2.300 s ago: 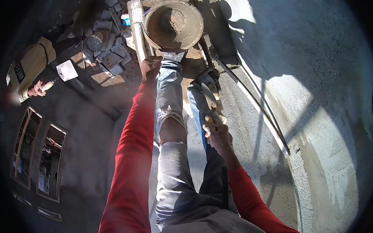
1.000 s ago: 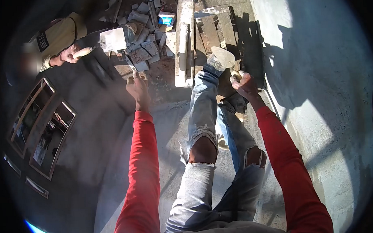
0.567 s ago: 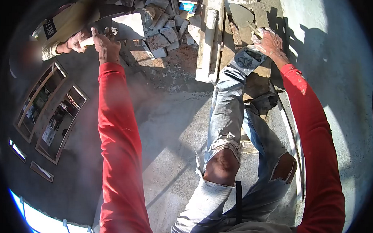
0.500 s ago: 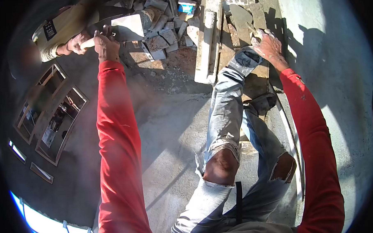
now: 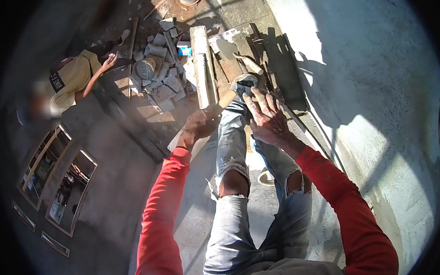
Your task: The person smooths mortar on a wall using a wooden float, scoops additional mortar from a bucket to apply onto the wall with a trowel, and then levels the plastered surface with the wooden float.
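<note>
My left hand (image 5: 196, 127) is closed around a plastering trowel, whose pale wooden handle (image 5: 227, 99) sticks out beyond my fingers. Its flat blade is mostly hidden beneath that hand. Over my lower leg, my right hand (image 5: 268, 115) is open, fingers spread and smeared with mortar, holding nothing. A pointing trowel (image 5: 249, 63) lies on the boards just beyond my right hand, its handle toward me.
A long pale plank (image 5: 201, 65) lies left of the boards. Broken tiles and rubble (image 5: 167, 86) are heaped around a bucket (image 5: 145, 69). A co-worker (image 5: 75, 82) is at the left, one arm out. A plastered wall (image 5: 363, 84) rises on the right.
My left hand has come back toward me with the plastering trowel, away from the co-worker's hand that was at its handle. My right hand has left the pointing trowel and moved nearer.
</note>
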A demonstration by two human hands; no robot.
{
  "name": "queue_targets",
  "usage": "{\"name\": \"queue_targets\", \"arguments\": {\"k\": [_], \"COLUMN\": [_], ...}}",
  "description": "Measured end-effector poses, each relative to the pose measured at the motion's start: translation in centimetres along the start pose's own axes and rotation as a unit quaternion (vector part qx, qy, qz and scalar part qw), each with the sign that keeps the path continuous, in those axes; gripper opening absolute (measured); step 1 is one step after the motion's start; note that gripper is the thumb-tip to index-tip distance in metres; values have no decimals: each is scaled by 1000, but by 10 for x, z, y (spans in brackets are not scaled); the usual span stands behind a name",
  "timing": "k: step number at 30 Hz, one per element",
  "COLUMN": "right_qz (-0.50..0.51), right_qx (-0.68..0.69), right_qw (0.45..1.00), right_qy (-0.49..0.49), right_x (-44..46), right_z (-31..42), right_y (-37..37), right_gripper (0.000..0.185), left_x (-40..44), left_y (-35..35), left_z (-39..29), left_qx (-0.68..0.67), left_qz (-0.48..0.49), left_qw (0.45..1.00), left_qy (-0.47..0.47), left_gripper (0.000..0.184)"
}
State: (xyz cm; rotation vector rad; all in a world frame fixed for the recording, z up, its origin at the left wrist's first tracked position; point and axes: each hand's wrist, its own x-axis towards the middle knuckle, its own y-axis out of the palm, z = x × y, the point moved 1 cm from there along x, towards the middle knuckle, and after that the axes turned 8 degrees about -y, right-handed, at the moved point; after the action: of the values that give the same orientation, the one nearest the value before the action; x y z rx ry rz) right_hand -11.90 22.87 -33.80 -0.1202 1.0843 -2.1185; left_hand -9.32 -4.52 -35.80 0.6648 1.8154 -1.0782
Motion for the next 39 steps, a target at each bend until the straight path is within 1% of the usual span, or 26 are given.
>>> {"name": "queue_targets", "arguments": {"k": [1, 2, 4, 5, 7, 9, 10, 11, 14, 16, 17, 18, 19, 20, 22, 25, 26, 27, 28, 30, 31, 33, 34, 37, 38, 39], "right_qz": [34, 68, 48, 104, 173, 159, 130, 194, 115, 7, -44, -43, -59, -36, -35, -25, -36, -68, -70, -94, -110, -110, -103, -124, -132, -140], "right_qx": [-47, -56, -92, -24, 75, 89, 74, 82, 120, 211, 243, 301, 312, 275, 204, 298, 336, 347, 381, 421, 366, 354, 402, 364, 317, 267], "right_qw": [997, 993, 986, 992, 982, 979, 983, 942, 862, 785, 778, 661, 645, 717, 839, 776, 719, 759, 711, 686, 796, 825, 753, 817, 841, 863], "right_qy": [-43, -82, -128, -71, 25, 88, 110, 259, 478, 583, 578, 686, 695, 640, 503, 555, 608, 546, 587, 585, 470, 427, 511, 430, 417, 406], "right_x": [-10, -20, -60, -67, -83, -122, -136, -141, -225, -316, -340, -325, -349, -378, -440, -400, -383, -388, -380, -370, -383, -389, -365, -367, -372, -378], "right_z": [10, 15, 16, 16, 15, 1, -5, -4, -25, -55, -47, -21, -20, -26, -27, 23, 48, 57, 73, 97, 88, 98, 131, 157, 157, 156], "right_y": [-5, -9, 6, -10, -40, -23, -15, -24, -4, 63, 60, 10, 14, 24, 39, -37, -71, -73, -94, -114, -88, -101, -138, -171, -171, -170], "right_gripper": [70, 65, 49, 42, 32, 27, 25, 32, 39, 27, 29, 30, 31, 31, 31, 33, 32, 34, 35, 36, 36, 36, 37, 39, 40, 41], "left_x": [-1, -6, 0, -17, -56, -100, -106, -112, -115, -107, -111, -118, -125, -132, -157, -217, -234, -247, -247, -253, -240, -260, -283, -326, -324, -332], "left_y": [20, 48, 137, 122, 83, 53, 53, 51, 50, 71, 76, 80, 87, 94, 93, 56, 53, 61, 80, 96, 115, 108, 90, 72, 83, 88], "left_z": [-5, -3, 25, -11, -82, -137, -146, -155, -153, -129, -125, -124, -128, -131, -147, -178, -181, -173, -155, -131, -100, -72, -65, -48, -34, -28], "left_qx": [104, 133, -119, -130, -68, 76, 6, -63, -160, -148, -261, -371, -389, -405, -287, -243, -249, -221, -192, -125, -57, -66, -146, -164, -289, -238], "left_qz": [60, -7, 18, 97, 91, -74, -58, -41, 9, -38, -30, -19, -37, -54, -82, 38, 59, -4, -64, -149, -157, -167, -159, -265, -196, -267], "left_qw": [987, 961, 970, 970, 972, 945, 961, 970, 982, 973, 949, 911, 900, 888, 931, 968, 967, 975, 979, 980, 983, 978, 972, 938, 928, 910], "left_qy": [108, 242, 210, 180, 205, 309, 270, 230, 100, 172, 174, 177, 194, 211, 209, 44, -8, 11, 35, 51, 83, 103, 97, 155, 133, 210], "left_gripper": [33, 39, 34, 34, 35, 35, 33, 32, 24, 19, 20, 21, 23, 27, 39, 52, 53, 50, 47, 35, 34, 33, 32, 20, 17, 14]}}
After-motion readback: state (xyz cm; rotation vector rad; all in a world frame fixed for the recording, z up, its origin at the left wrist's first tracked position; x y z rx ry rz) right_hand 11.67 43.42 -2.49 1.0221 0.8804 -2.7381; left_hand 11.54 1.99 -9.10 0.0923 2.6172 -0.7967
